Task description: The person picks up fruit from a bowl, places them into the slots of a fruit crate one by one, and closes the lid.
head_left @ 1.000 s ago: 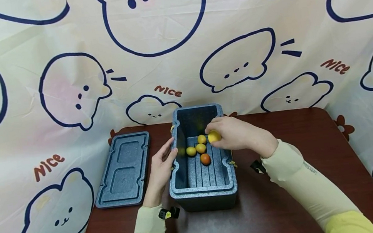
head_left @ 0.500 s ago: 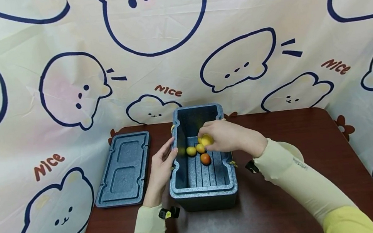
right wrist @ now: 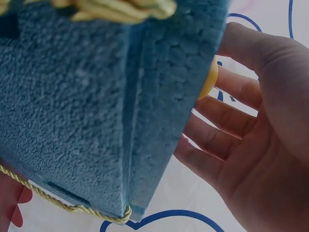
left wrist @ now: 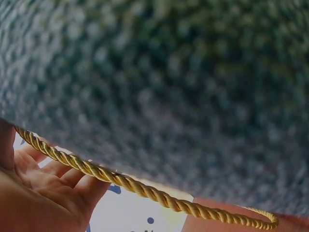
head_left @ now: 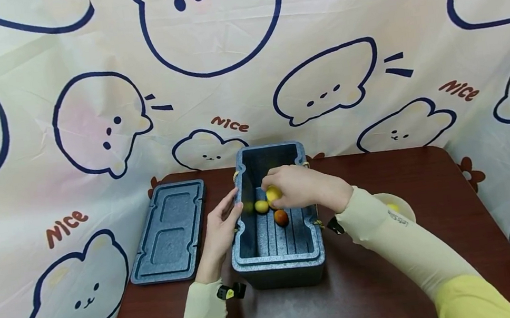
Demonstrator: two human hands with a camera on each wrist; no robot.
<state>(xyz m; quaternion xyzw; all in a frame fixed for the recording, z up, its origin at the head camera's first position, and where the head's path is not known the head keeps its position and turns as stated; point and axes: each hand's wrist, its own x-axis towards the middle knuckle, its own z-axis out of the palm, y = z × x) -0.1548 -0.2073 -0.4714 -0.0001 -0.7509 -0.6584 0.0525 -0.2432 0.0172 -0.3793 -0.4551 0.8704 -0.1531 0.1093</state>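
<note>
While the left hand (head_left: 218, 231), fingers apart, rests against the box (head_left: 278, 259) near the far edge of the surface (head_left: 286, 314) — presumably steadying it — the right hand (head_left: 300, 186) clamps its fingers on a yellow ball (head_left: 272, 194) inside.

The person wears pale sleeves (head_left: 406, 246) and black wrist gadgets (head_left: 239, 290). Dark lettering (head_left: 398, 219) and yellow cloth (head_left: 472, 302) show on the right.

Hd view fwd-down, wrist views nr box (head_left: 281, 276)
</note>
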